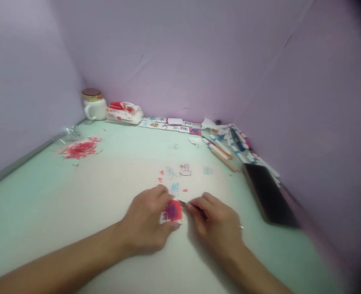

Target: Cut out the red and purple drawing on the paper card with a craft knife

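Note:
My left hand (148, 222) rests on the pale green table (45, 204), fingers curled onto a small red and purple paper piece (172, 211) and pinning it down. My right hand (218, 224) is closed in a pinch on a thin metal-tipped tool (186, 203) whose tip meets the upper right edge of that paper. A ring shows on one right finger. Just beyond the hands lie small cut-out characters (184, 170) in black and blue, with tiny red scraps around them.
A pile of red scraps (80, 149) lies at the far left. A white mug with a gold lid (94, 105) and a tissue pack (123, 112) stand in the back corner. Character strips (164, 124), pens (226, 143) and a dark phone (269, 196) line the right wall.

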A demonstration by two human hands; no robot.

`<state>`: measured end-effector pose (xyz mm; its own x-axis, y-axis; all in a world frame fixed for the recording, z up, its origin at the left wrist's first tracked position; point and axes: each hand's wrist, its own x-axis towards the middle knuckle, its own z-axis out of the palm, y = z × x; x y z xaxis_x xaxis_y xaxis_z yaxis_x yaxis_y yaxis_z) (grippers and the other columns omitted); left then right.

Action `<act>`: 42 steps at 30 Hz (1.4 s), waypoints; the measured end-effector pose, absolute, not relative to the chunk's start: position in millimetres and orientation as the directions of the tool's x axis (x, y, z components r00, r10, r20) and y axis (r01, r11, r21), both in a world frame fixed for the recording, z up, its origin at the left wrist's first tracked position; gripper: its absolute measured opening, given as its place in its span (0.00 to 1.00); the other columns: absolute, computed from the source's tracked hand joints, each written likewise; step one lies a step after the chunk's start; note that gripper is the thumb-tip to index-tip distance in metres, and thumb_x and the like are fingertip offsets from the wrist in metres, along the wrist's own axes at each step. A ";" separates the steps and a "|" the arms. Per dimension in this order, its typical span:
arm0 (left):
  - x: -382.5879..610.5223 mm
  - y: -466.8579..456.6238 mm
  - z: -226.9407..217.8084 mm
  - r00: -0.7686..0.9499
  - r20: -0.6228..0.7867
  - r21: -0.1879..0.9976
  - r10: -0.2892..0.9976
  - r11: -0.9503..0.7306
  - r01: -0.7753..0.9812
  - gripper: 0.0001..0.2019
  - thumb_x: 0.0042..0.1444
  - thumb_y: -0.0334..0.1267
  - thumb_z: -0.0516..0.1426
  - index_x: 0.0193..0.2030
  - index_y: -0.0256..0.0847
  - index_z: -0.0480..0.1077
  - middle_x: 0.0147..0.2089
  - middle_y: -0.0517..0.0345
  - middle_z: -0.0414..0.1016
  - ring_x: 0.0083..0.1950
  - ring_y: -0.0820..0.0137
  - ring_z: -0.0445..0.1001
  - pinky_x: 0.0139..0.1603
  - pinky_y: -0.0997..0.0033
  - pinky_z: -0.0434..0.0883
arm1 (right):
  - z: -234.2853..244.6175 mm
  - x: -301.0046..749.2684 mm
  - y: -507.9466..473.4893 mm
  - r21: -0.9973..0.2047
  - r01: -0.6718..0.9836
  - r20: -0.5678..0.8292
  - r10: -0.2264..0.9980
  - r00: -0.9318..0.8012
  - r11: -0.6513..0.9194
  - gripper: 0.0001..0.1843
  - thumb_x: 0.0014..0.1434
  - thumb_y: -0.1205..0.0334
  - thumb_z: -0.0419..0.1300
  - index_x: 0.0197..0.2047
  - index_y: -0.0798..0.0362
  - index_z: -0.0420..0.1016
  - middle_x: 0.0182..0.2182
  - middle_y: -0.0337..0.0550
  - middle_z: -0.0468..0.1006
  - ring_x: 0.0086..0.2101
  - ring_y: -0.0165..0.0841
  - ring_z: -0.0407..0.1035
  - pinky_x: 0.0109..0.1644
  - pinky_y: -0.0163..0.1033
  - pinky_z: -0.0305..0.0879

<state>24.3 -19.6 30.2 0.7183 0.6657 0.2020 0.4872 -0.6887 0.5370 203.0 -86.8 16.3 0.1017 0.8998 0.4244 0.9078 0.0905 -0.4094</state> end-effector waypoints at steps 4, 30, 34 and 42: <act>24.8 -18.7 30.1 0.716 0.199 0.530 0.669 -0.688 0.495 0.11 0.50 0.41 0.57 0.40 0.40 0.68 0.37 0.54 0.66 0.35 0.65 0.67 0.36 0.62 0.68 | 19.4 203.6 -85.7 -0.435 0.898 0.357 0.929 0.099 0.071 0.11 0.59 0.59 0.55 0.26 0.49 0.74 0.22 0.35 0.69 0.21 0.25 0.62 0.24 0.33 0.48; 25.1 -20.3 30.6 0.713 0.195 0.535 0.673 -0.683 0.497 0.11 0.50 0.39 0.57 0.40 0.39 0.67 0.38 0.52 0.66 0.36 0.64 0.67 0.37 0.60 0.69 | 16.7 198.5 -96.2 -0.437 0.899 0.339 0.932 0.129 0.034 0.11 0.60 0.59 0.53 0.27 0.49 0.71 0.25 0.35 0.70 0.21 0.27 0.63 0.24 0.34 0.48; 25.2 -20.7 31.5 0.711 0.198 0.543 0.674 -0.679 0.493 0.11 0.50 0.39 0.57 0.39 0.38 0.68 0.38 0.52 0.66 0.36 0.64 0.67 0.37 0.60 0.68 | 16.7 197.9 -97.5 -0.445 0.895 0.321 0.935 0.147 0.012 0.11 0.59 0.59 0.53 0.27 0.49 0.71 0.24 0.35 0.70 0.21 0.27 0.63 0.24 0.34 0.47; 27.4 -18.7 36.0 0.736 0.183 0.573 0.652 -0.679 0.459 0.08 0.50 0.37 0.56 0.36 0.36 0.68 0.35 0.54 0.63 0.32 0.67 0.63 0.33 0.64 0.65 | 16.8 193.8 -93.8 -0.385 0.923 0.381 0.911 0.157 0.002 0.12 0.59 0.61 0.53 0.25 0.51 0.71 0.23 0.36 0.70 0.20 0.28 0.63 0.23 0.35 0.44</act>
<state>27.4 -18.7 36.0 0.7362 0.6516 0.1827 0.4588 -0.6791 0.5730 193.8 -93.8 16.8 0.1572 0.9110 0.3814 0.9229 0.0020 -0.3851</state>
